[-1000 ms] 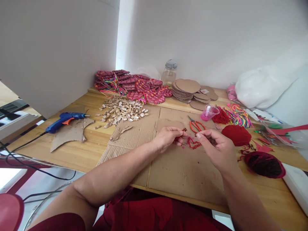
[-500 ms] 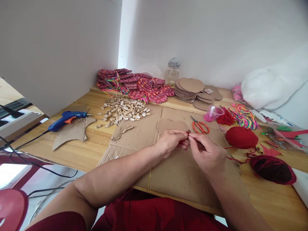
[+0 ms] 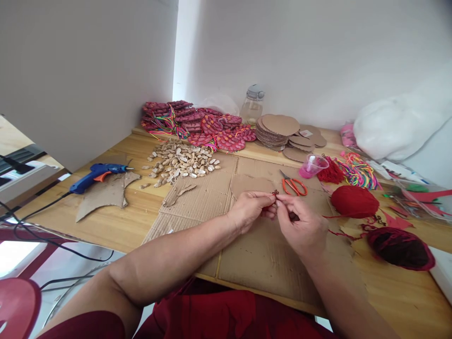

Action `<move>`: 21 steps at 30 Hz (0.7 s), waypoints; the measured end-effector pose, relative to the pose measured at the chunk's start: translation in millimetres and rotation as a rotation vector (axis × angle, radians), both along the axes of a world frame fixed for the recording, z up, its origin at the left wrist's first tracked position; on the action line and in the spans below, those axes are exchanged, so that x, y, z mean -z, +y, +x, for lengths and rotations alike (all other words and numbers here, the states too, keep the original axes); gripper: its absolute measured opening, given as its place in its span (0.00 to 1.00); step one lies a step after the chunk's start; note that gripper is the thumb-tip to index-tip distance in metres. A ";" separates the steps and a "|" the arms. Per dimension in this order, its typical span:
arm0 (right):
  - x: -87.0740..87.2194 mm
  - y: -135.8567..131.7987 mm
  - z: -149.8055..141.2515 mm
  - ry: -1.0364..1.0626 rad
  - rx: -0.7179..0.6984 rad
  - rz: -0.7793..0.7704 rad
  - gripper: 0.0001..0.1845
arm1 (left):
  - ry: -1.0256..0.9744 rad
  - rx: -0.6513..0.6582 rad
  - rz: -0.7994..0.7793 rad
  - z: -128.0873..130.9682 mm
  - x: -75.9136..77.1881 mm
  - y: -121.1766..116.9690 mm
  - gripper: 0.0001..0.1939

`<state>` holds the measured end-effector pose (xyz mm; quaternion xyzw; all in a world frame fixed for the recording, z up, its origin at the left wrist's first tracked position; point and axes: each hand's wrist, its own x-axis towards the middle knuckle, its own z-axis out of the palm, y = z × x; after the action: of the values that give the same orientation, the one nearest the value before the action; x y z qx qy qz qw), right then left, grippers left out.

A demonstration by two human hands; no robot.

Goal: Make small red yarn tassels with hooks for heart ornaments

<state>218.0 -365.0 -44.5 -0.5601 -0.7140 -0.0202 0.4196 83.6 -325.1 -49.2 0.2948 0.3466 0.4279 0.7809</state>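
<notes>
My left hand (image 3: 250, 210) and my right hand (image 3: 302, 227) meet over a flat cardboard sheet (image 3: 261, 254) on the wooden table. Both pinch a small knot of red yarn (image 3: 275, 193) between thumb and fingers, fingertips touching. Red strands trail under my right palm. Orange-handled scissors (image 3: 294, 185) lie just beyond my hands. A red yarn ball (image 3: 354, 201) sits to the right, and a darker red yarn ball (image 3: 400, 247) lies nearer the table's right edge.
A blue glue gun (image 3: 96, 172) lies at the left on a cardboard scrap. A pile of pale shells (image 3: 182, 164), stacked red woven discs (image 3: 205, 125), cardboard circles (image 3: 279, 131), a pink cup (image 3: 312, 165), coloured cords (image 3: 356, 170) and a white bag (image 3: 395, 128) fill the back.
My right hand has come in from the right to meet my left hand at the yarn knot; a second ago it was apart from it. The view shifted slightly.
</notes>
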 end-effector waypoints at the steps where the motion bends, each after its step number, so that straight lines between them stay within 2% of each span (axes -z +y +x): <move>1: 0.5 0.2 -0.2 0.002 0.002 -0.004 0.09 | 0.000 0.003 0.004 0.1 0.6 0.1 0.05; 8: 7.1 1.7 -0.5 -0.093 0.028 0.038 0.10 | 0.029 -0.002 0.039 0.6 4.0 0.0 0.08; 12: 8.5 -1.4 -2.0 -0.080 -0.047 -0.029 0.12 | 0.114 -0.034 0.063 -1.0 2.9 3.5 0.07; 15: 6.1 -2.9 -2.7 0.075 -0.112 -0.137 0.16 | 0.159 -0.051 0.073 -2.9 2.0 6.9 0.07; 18: 4.2 -0.9 -1.1 0.293 -0.152 -0.244 0.15 | 0.166 -0.027 0.109 -4.3 2.0 8.1 0.08; 21: 5.7 2.8 1.9 0.426 -0.183 -0.318 0.15 | 0.156 -0.013 0.133 -5.0 1.1 7.2 0.06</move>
<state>219.9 -362.2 -50.2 -0.5438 -0.6515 0.2481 0.4672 78.6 -317.8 -50.3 0.3760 0.3790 0.4309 0.7275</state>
